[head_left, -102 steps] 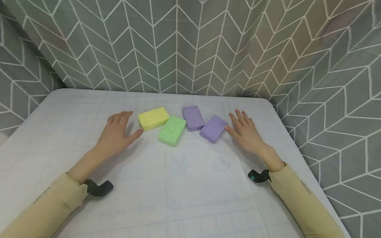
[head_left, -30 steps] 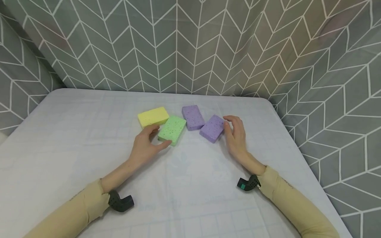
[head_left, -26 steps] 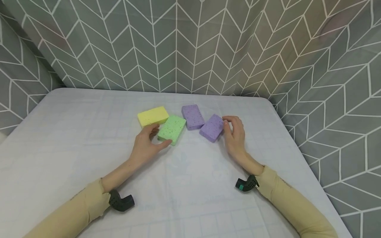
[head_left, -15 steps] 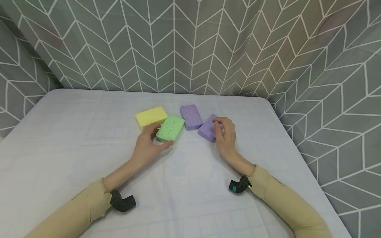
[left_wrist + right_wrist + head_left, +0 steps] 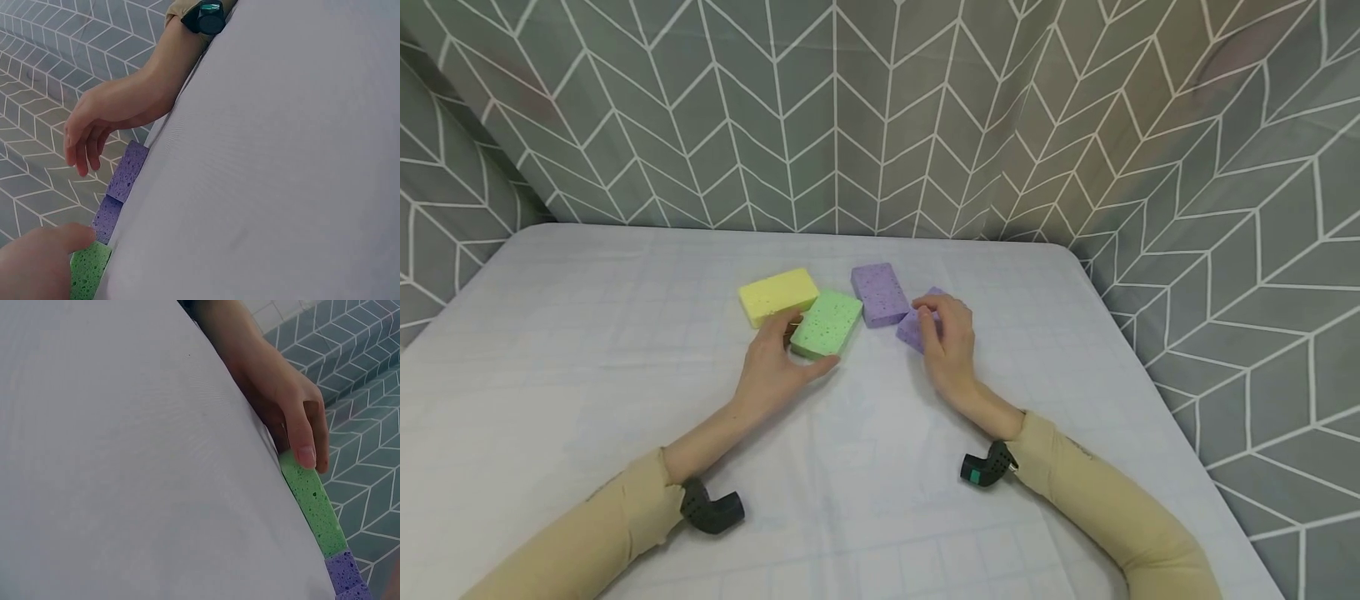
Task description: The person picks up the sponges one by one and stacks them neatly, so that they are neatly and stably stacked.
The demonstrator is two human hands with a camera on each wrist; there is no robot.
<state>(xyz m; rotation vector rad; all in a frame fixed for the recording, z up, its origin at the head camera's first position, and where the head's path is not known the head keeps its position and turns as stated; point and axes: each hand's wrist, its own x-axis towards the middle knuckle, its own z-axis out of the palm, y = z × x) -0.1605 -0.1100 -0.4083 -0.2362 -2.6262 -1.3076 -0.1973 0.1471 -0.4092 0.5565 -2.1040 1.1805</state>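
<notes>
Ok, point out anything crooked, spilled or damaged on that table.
Nothing visible looks spilled or damaged. The yellow rectangular sponge, green rectangular sponge and two purple rectangular sponges are at mismatched angles, so they look untidy; the right hand partly hides one purple sponge.

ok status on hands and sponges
Left hand around green sponge. Right hand over nearer purple sponge, seemingly not touching. Possible obstruction: yellow sponge beside green one.

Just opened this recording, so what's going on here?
A person is handling sponges on a white table. Their left hand grips the green sponge, while their right hand hovers over the nearer purple sponge, partly hiding it from the head camera. The farther purple sponge and the yellow sponge lie close by, neither in a hand.
</notes>
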